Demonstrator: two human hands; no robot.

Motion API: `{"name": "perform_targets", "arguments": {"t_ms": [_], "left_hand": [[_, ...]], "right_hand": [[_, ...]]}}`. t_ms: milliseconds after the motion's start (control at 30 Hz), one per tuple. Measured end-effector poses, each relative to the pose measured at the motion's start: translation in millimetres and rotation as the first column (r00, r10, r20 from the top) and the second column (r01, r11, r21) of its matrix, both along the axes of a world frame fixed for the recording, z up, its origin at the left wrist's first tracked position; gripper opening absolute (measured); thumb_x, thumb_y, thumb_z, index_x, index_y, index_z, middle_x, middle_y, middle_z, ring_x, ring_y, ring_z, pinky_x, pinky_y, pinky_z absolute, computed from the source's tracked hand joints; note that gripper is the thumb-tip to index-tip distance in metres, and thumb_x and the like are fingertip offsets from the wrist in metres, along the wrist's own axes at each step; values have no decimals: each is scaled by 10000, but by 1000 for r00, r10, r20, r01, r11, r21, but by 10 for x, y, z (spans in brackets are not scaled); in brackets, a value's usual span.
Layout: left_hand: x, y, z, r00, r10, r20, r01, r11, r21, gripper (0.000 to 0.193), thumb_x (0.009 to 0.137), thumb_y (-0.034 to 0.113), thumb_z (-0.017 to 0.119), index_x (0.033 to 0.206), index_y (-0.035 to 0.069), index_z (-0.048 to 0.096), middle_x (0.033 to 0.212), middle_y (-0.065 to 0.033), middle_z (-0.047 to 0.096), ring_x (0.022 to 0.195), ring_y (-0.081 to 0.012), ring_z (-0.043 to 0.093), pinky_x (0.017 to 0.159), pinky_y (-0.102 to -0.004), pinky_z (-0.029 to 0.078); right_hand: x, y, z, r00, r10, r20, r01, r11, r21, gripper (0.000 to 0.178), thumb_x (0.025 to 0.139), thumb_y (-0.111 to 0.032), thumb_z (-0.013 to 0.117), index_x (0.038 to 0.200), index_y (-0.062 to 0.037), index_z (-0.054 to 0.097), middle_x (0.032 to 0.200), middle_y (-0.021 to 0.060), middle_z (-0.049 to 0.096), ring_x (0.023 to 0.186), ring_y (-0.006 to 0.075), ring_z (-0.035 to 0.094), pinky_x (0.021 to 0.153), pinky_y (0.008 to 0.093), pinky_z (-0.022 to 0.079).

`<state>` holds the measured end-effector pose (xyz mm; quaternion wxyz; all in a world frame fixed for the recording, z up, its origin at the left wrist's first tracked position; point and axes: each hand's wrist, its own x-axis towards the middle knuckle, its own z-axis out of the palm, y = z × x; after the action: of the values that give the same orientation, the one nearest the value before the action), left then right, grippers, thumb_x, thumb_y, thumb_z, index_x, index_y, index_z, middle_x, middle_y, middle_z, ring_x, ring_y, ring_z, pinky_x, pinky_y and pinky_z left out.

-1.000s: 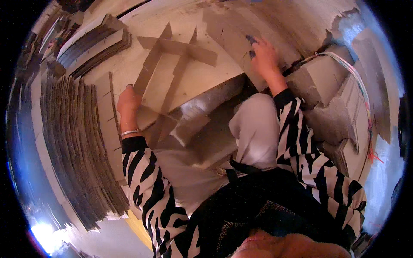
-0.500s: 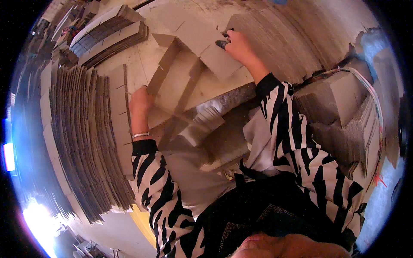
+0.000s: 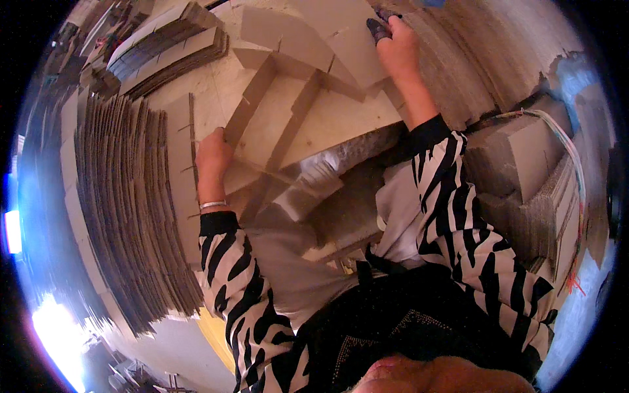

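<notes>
Since the earlier frame my right hand (image 3: 396, 46) has travelled up and leftward across the work, and the view has tipped with it. The tall stack of flat cardboard sheets (image 3: 124, 209) stands on edge along my left; a smaller stack (image 3: 164, 49) lies beyond it. In front of me sits the cardboard divider assembly (image 3: 282, 124), slotted strips crossing on a flat sheet. My left hand (image 3: 213, 157) curls its fingers over the near end of one upright strip, thumb behind. My right hand pinches the far edge of a loose cardboard panel (image 3: 347, 49). I judge I am mid-assembly, and the next move calls for lining that panel's slot with the strip while I steady it.
</notes>
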<state>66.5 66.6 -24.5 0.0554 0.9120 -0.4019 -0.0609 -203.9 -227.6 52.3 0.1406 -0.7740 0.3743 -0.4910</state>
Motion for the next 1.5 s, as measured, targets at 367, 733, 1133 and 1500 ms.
{"name": "perform_targets", "arguments": {"t_ms": [367, 733, 1133, 1500], "left_hand": [[-83, -212, 58, 997, 68, -38, -67, 997, 30, 236, 829, 155, 511, 1040, 98, 602, 1039, -169, 655, 1001, -368, 612, 786, -493, 498], [-40, -154, 48, 996, 75, -45, -73, 997, 35, 274, 828, 181, 516, 1075, 117, 614, 1092, -142, 655, 1037, -359, 609, 817, -486, 502], [-24, -110, 89, 987, 162, -1, -161, 982, 96, 289, 829, 228, 548, 1087, 123, 624, 1122, -140, 650, 1064, -343, 607, 828, -470, 503], [-57, -216, 61, 997, 36, -66, -31, 998, 62, 286, 808, 193, 598, 1079, 103, 612, 1073, -173, 648, 1028, -362, 606, 832, -482, 490]], "right_hand": [[459, 936, -121, 781, 257, -569, -301, 953, 16, 153, 763, -134, 583, 908, -106, 619, 821, 154, 662, 813, 366, 646, 693, 498, 503], [455, 1190, -365, 666, 467, -582, -561, 827, 21, 198, 758, -75, 593, 954, -90, 601, 830, 127, 649, 796, 350, 649, 638, 476, 511], [523, 1243, -622, 554, 479, -681, -536, 831, 149, 185, 740, -80, 565, 920, -94, 608, 856, 124, 625, 826, 347, 620, 673, 484, 494], [68, 113, -314, 645, 5, -764, 84, 993, 78, 427, 867, -380, 584, 1179, -89, 608, 1052, 153, 669, 983, 362, 625, 858, 469, 484]]}}
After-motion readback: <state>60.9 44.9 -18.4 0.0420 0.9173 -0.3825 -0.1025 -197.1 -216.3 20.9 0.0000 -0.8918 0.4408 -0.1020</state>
